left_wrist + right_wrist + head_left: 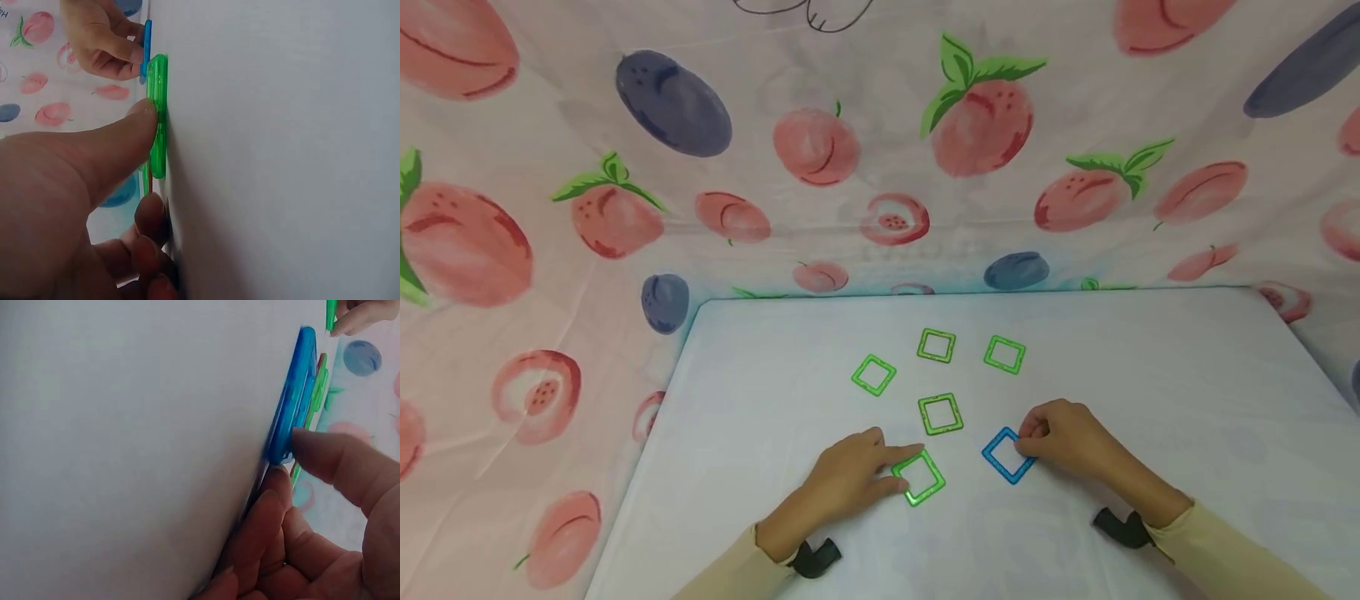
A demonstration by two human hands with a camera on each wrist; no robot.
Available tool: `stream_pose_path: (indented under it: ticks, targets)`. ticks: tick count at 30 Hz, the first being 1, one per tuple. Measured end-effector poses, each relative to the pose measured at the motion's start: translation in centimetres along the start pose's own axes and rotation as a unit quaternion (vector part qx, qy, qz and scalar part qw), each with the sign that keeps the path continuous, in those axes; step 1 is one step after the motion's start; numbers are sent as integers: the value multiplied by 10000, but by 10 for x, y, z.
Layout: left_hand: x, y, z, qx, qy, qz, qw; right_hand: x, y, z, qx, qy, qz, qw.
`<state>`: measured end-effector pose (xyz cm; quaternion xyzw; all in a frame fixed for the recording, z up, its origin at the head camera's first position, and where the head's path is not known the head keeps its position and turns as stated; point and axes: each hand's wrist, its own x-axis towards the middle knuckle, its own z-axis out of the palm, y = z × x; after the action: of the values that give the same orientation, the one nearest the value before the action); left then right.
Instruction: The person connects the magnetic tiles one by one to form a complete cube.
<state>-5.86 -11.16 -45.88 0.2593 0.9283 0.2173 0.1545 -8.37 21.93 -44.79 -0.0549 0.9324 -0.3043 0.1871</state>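
My left hand pinches a hollow green square tile, like a magnetic building tile, with index finger at its top corner and thumb along its left side. In the left wrist view that tile appears edge-on, close over the white tabletop. My right hand pinches the right corner of a blue square tile of the same kind between thumb and fingers. In the right wrist view the blue tile is slightly tilted. A gap separates the two held tiles.
Just beyond the hands lies another green tile. Farther back are a left green tile, a middle one and a right one. The white table ends at a fruit-print cloth behind and beside it.
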Motion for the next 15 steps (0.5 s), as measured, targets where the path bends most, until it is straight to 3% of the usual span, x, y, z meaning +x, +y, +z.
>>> stream_pose_path:
  ticks: [7,15]
  targets:
    - [12,0,-4,108,-316,232,9992,0,-2,-2,-95,-201,10,9998]
    - [23,1,-2,381,-445,502,9970,0,-6,-9,499,-853,-23,9951]
